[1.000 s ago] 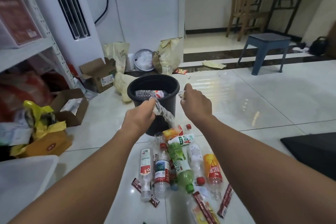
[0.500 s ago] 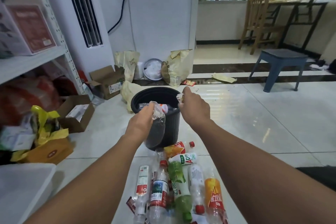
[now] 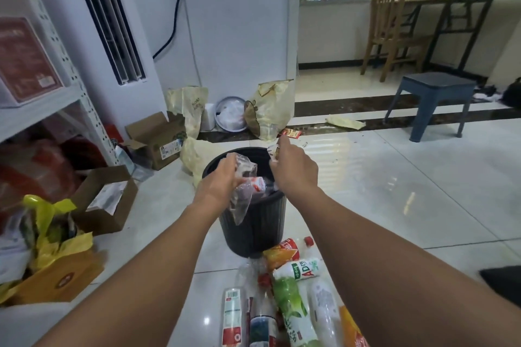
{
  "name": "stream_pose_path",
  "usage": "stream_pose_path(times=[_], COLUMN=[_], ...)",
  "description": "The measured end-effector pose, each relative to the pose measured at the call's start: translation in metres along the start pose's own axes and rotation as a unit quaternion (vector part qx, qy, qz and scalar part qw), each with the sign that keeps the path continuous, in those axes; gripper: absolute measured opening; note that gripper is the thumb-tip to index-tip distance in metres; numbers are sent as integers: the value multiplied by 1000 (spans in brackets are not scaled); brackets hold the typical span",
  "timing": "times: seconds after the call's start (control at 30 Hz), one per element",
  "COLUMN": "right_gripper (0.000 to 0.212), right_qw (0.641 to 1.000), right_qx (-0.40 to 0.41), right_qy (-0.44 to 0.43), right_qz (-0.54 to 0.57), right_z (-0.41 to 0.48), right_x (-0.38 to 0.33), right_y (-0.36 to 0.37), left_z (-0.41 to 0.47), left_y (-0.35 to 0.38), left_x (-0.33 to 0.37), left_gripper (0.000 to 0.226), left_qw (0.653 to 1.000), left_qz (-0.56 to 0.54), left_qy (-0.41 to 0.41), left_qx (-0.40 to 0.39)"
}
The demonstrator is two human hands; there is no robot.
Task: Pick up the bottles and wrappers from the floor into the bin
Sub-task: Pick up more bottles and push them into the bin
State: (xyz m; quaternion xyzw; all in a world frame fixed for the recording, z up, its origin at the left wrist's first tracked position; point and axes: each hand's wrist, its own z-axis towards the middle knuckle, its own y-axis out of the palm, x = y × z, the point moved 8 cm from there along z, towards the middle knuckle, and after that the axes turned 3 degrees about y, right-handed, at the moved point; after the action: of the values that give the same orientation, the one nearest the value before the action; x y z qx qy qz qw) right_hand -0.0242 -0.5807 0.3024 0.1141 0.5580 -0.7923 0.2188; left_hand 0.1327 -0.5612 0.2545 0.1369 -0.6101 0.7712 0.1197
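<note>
Nearest to me, the bottles [image 3: 293, 304] lie in a heap on the floor, just beside the foot of the bin [image 3: 265, 228]. Above the bin's near rim, my left hand [image 3: 222, 180] grips a clear plastic wrapper [image 3: 242, 197], fingers curled round it. Its loose end hangs down outside the wall. My right hand [image 3: 293, 169] pinches a small wrapper [image 3: 274, 151] over the far rim.

Hazard: released here, the clear plastic wrapper would likely slide down outside the bin, because much of it hangs beyond the rim. The small wrapper is light and may drift past the far edge. Beyond the bin, a red wrapper [image 3: 290, 133] lies on the floor.
</note>
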Motion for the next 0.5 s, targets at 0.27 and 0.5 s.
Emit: stream_pose_path(times=[0.27,0.5], right_gripper=[27,22], right_qw=[999,998], right_qx=[-9,-27], right_qy=[-22,-15], right_qz=[-38,-49], right_z=[28,43], right_x=[9,33], right_y=[23,50], left_z=[57,94], left_y=[32,62], left_x=[16,16], left_gripper=[36,55], left_qw=[994,960], left_qz=[87,239], left_qy=[66,143], left_qx=[4,5])
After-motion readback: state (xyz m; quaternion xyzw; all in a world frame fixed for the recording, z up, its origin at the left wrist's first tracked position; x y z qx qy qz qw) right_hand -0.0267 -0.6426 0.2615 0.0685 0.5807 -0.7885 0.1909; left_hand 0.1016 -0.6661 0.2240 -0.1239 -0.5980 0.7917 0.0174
